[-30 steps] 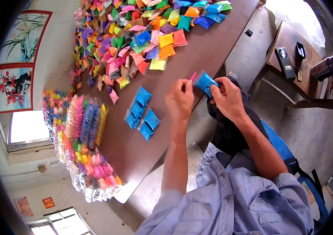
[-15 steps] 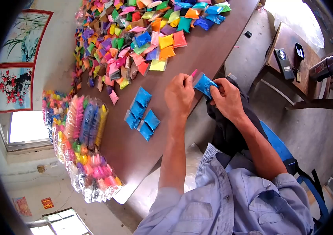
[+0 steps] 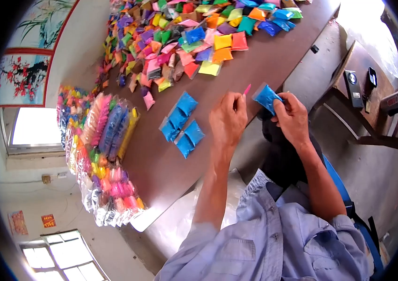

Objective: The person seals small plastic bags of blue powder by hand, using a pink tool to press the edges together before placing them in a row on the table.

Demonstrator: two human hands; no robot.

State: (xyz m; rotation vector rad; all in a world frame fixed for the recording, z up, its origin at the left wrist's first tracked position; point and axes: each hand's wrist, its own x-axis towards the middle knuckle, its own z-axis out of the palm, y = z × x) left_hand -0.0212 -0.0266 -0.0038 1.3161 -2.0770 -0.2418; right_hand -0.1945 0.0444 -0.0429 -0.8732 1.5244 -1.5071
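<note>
The blue packet (image 3: 265, 97) sat right of centre in the frame, above the near edge of the desk (image 3: 264, 61), pinched at its lower right corner in the grip of the right hand (image 3: 293, 116), thumb and fingers clamped on it. It was a small, clear, plump bag of bright blue filling, tilted, with its transparent top edge turned to the upper left. Just to its left, apart from it, a thin pink stick (image 3: 246, 89) stood up from the left hand (image 3: 228, 121), whose grip was closed on its lower end. Both forearms reached up from the bottom of the frame, wrists bent inward. Five like blue packets lay in a cluster (image 3: 182, 124) on the desk left of the hands, below a heap of many-coloured packets (image 3: 194, 37).
</note>
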